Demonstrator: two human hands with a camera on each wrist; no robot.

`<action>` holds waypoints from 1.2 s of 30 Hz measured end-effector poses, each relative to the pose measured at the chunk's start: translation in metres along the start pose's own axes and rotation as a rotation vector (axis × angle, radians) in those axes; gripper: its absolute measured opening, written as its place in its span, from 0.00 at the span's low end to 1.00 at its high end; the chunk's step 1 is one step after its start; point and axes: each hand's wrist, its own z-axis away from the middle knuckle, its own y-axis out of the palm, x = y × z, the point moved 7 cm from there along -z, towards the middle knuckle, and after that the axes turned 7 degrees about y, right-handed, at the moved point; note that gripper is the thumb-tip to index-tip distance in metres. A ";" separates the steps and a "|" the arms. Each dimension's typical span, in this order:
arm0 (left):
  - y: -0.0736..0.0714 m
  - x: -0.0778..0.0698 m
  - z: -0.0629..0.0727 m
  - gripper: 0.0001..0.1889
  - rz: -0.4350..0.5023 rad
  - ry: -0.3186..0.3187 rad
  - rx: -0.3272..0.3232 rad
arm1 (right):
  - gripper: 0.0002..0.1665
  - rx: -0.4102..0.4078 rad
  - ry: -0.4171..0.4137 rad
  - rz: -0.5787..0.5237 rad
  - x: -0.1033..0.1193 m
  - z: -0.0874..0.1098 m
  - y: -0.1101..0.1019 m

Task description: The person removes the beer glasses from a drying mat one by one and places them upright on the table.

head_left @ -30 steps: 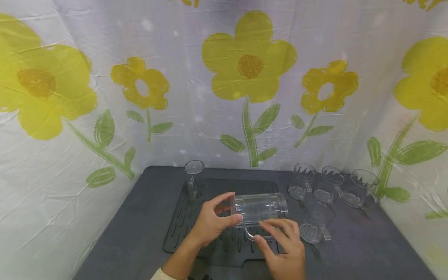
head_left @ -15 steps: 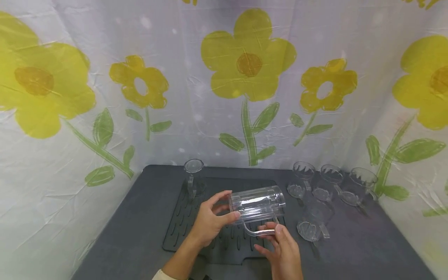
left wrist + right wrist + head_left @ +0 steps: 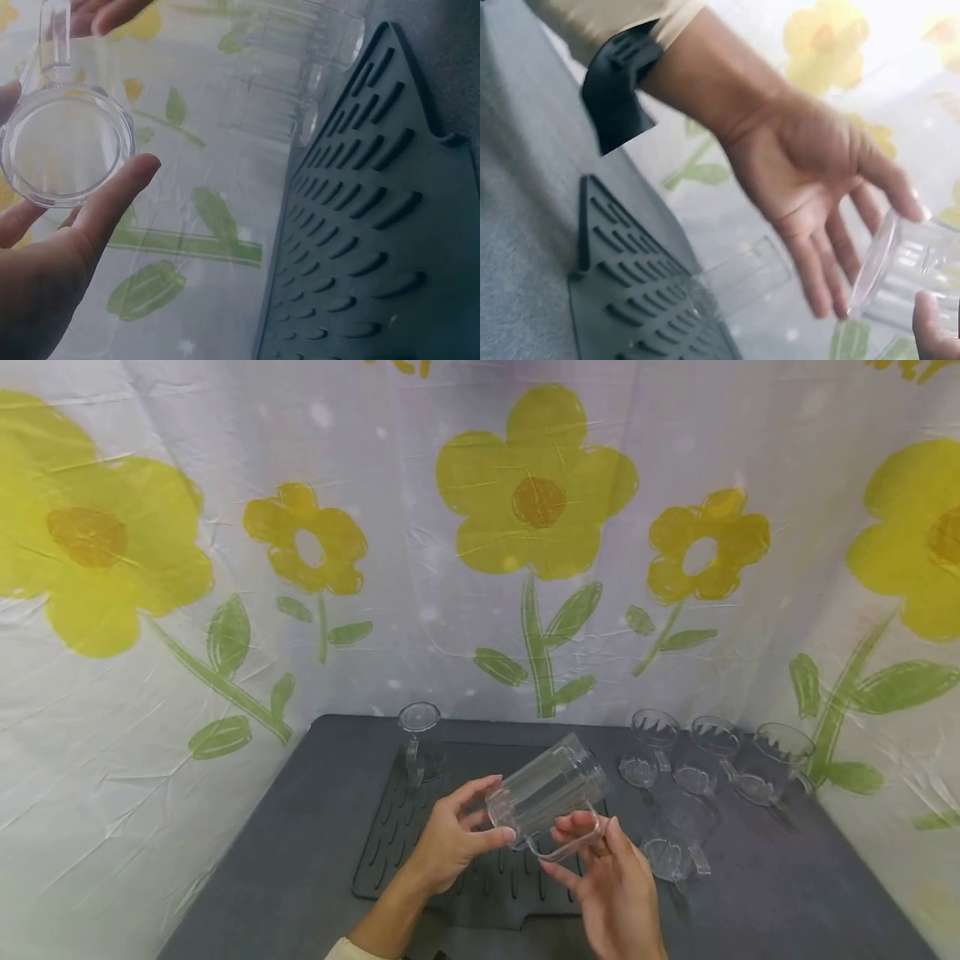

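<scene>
A clear glass mug (image 3: 543, 785) is held in the air over the black drying mat (image 3: 480, 902). My left hand (image 3: 453, 839) grips it round one end, thumb in front and fingers behind; in the left wrist view that round end (image 3: 64, 150) faces the camera. The mug lies tilted, its far end raised to the right, its handle (image 3: 566, 850) on the lower side. Beside the handle is my right hand (image 3: 611, 881), fingers spread and loosely extended, fingertips overlapping the handle loop. In the right wrist view, this palm (image 3: 802, 161) shows with nothing clasped in it.
Another clear mug (image 3: 423, 743) stands upside down on the mat's back left corner. Several clear mugs, among them a front one (image 3: 670, 858), stand at the right of the dark table (image 3: 795, 893). A flower-printed curtain (image 3: 420, 635) hangs close behind.
The mug has tipped from nearly level to slanting, its right end rising. My right hand has shifted from above the handle to beside and under it, while the left keeps its grip.
</scene>
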 end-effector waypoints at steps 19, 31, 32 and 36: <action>0.000 0.017 0.000 0.40 -0.062 0.009 0.081 | 0.25 -0.144 0.036 0.142 0.002 -0.003 0.018; 0.003 0.025 0.002 0.40 -0.030 -0.034 0.090 | 0.16 -0.362 0.039 0.296 -0.006 -0.002 0.014; 0.003 0.026 0.002 0.40 -0.032 -0.033 0.088 | 0.15 -0.369 0.037 0.303 -0.006 -0.002 0.014; 0.004 0.029 0.003 0.40 -0.048 -0.018 0.082 | 0.12 -0.385 0.023 0.321 -0.006 -0.002 0.014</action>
